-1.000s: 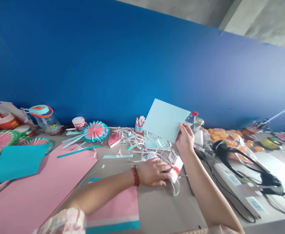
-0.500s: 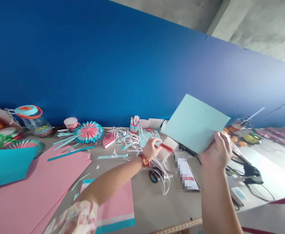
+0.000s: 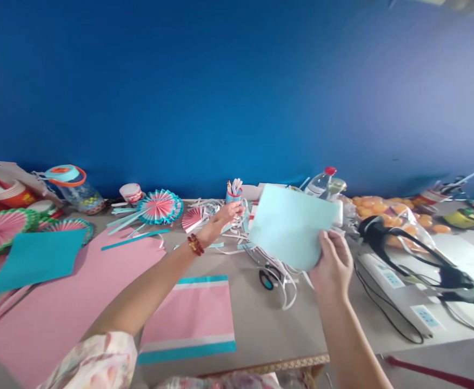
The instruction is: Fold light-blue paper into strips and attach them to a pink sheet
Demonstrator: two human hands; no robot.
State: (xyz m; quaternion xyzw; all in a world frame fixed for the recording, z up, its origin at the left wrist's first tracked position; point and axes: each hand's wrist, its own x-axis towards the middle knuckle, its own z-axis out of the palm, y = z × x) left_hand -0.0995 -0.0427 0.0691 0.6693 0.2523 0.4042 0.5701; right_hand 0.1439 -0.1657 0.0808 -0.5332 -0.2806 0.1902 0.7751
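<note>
My right hand (image 3: 334, 262) pinches a pale blue sheet of paper (image 3: 291, 224) by its lower right edge and holds it up above the table. My left hand (image 3: 221, 220) reaches forward with its fingers stretched out, and nothing shows in it. It is nearest to a pen cup (image 3: 234, 195) and a tangle of white paper strips. Below the pale sheet lie scissors (image 3: 267, 278) with dark handles, among curled white strips (image 3: 288, 297). In front of me, a pink sheet with blue and white bands (image 3: 192, 313) lies flat on the table.
Left are a large pink sheet (image 3: 78, 292), a teal sheet (image 3: 40, 259) and pleated paper rosettes (image 3: 161, 207). At the right are a power strip (image 3: 399, 292), a black headband-like device (image 3: 455, 278), orange balls (image 3: 372, 208) and a red-capped bottle (image 3: 320, 182). A blue wall (image 3: 220, 97) stands behind.
My left hand has moved left and away from the white box with a red strip. The pale sheet has come lower and turned. The view has shifted right and down.
</note>
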